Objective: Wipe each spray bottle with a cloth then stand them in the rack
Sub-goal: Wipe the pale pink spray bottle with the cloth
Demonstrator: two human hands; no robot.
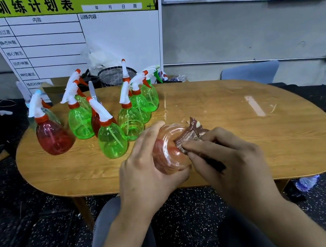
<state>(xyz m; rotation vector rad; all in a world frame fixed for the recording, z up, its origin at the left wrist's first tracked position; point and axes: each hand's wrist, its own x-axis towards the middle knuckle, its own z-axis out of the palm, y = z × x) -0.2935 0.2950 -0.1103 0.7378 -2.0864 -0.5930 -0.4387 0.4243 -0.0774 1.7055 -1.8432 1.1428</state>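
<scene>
Centrally, above the near edge of an oval wooden worktop (pixel 244 131), the left hand (pixel 143 169) grips a clear reddish spray bottle (pixel 169 150), its base facing the camera. The right hand (pixel 227 156) pinches a patterned brown cloth (pixel 191 134) against it. Green and red spray bottles (pixel 110 136) stand upright at the worktop's far left.

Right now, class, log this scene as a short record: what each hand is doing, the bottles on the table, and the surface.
left hand: grips a reddish clear bottle, its base turned to the camera
right hand: presses a patterned cloth on that base
standing bottles: green and red, grouped far left
surface: oval wooden table
rack: not visible
</scene>
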